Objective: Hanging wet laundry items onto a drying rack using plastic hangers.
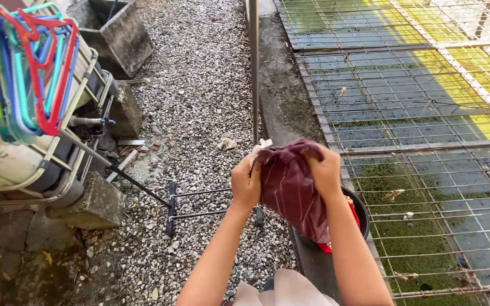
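Both hands up at chest height: left hand and right hand each clenched on the bunched dark maroon striped cloth garment, which hangs over a black round tub with red fabric inside. Best to pinch 2 separate edges, so the cloth opens flat. Coloured plastic hangers hang well left.
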